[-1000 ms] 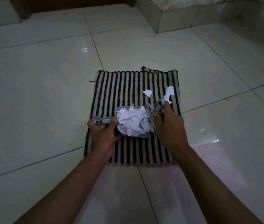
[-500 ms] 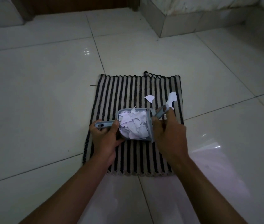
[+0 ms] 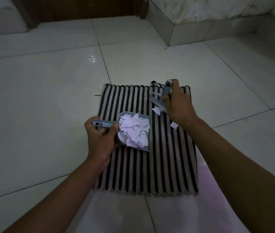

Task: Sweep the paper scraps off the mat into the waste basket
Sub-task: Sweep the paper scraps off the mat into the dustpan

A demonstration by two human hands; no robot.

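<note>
My left hand [image 3: 99, 137] was clenched round the handle of the pan [image 3: 134, 132], which sat near the mat's [image 3: 150, 165] left edge, heaped with scraps [image 3: 133, 131] I judged to be most of the job. Farther off, toward the mat's far right corner, my right hand [image 3: 178, 105] gripped the brush [image 3: 164, 94] over two loose scraps, one [image 3: 157, 110] just by the bristles and one [image 3: 174, 125] beside my wrist, both not yet gathered. No basket showed, so the emptying was left too, and I could read no brand or writing anywhere.
</note>
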